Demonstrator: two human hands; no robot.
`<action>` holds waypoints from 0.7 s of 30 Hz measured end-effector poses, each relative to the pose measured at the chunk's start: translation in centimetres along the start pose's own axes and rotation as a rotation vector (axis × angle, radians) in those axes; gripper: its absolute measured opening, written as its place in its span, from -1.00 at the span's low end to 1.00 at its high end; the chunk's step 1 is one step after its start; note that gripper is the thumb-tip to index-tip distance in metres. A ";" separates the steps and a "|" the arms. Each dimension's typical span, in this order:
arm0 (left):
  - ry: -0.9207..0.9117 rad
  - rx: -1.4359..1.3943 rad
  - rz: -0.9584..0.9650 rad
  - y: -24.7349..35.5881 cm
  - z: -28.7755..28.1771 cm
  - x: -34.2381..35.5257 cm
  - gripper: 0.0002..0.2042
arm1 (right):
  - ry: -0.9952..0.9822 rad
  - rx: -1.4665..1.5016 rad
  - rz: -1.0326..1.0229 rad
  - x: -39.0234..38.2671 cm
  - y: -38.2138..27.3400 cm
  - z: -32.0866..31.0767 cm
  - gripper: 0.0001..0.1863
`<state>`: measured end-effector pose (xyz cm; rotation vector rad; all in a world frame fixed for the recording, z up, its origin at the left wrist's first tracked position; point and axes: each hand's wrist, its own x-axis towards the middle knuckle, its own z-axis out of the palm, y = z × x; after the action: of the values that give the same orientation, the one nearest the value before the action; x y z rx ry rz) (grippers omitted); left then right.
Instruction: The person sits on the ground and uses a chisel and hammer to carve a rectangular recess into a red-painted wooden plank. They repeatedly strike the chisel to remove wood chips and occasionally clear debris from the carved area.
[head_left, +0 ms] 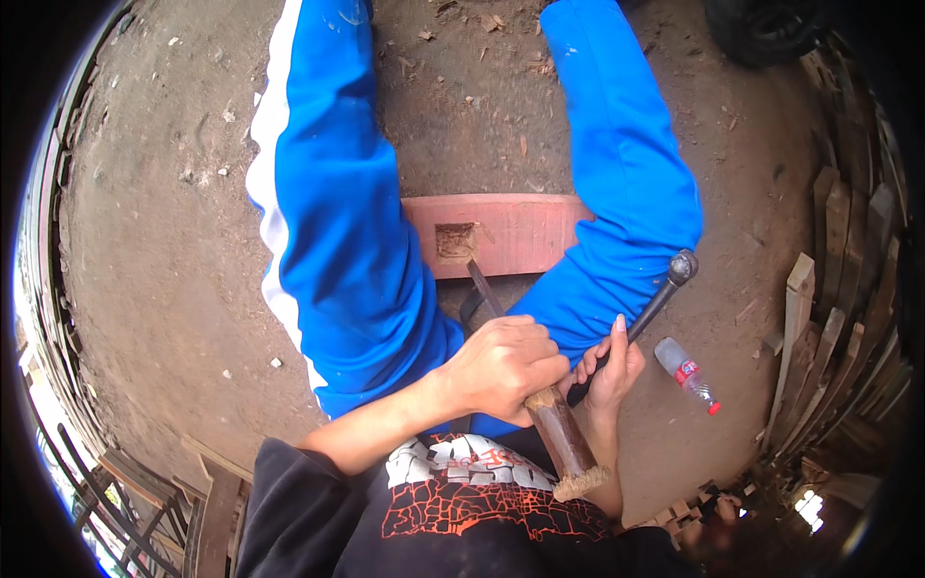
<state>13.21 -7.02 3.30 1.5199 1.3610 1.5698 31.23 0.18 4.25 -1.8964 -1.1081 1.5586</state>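
My left hand [508, 368] is wrapped round a chisel [557, 433] with a brown wooden handle whose butt end is frayed. The narrow metal blade slants away from me, its tip at the near edge of a square recess [455, 242] in a reddish wooden plank [528, 234]. The plank lies crosswise between my legs. To the right, my right hand [613, 371] grips a dark metal bar [657, 305] with a rounded knob at its raised end. The bar is apart from the chisel's butt and lies over my right thigh. My right hand's grip is partly hidden.
My blue-trousered legs [337, 193] flank the plank on the bare earth floor [173, 250]. A clear plastic bottle [686, 374] with a red cap lies at the right. Stacked timber pieces [819, 318] line the right side. A dark wheel-like object [766, 27] stands at the far right.
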 end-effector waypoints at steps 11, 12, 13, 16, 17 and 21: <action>-0.218 -0.075 -0.168 -2.7 -1.7 0.3 -0.78 | 0.030 -0.022 0.062 0.3 -0.4 0.6 -0.50; -0.246 -0.090 -0.175 -2.9 -1.7 0.4 -0.79 | 0.037 -0.025 0.067 0.4 -0.4 0.6 -0.49; -0.274 -0.106 -0.180 -3.2 -1.7 0.5 -0.79 | 0.043 -0.029 0.071 0.5 -0.4 0.6 -0.49; -0.299 -0.155 -0.177 -4.0 -1.7 0.5 -0.79 | 0.072 -0.034 0.074 0.8 -0.4 0.7 -0.49; -0.299 -0.172 -0.170 -4.3 -1.6 0.5 -0.80 | 0.071 -0.035 0.071 0.8 -0.4 0.7 -0.48; -0.186 -0.147 -0.100 -5.2 -1.0 -0.1 -0.79 | 0.046 -0.028 0.069 0.9 -0.5 0.6 -0.48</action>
<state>10.99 -5.65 -1.30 1.4461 1.1729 1.3977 30.52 1.04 3.91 -1.9982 -1.0608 1.5351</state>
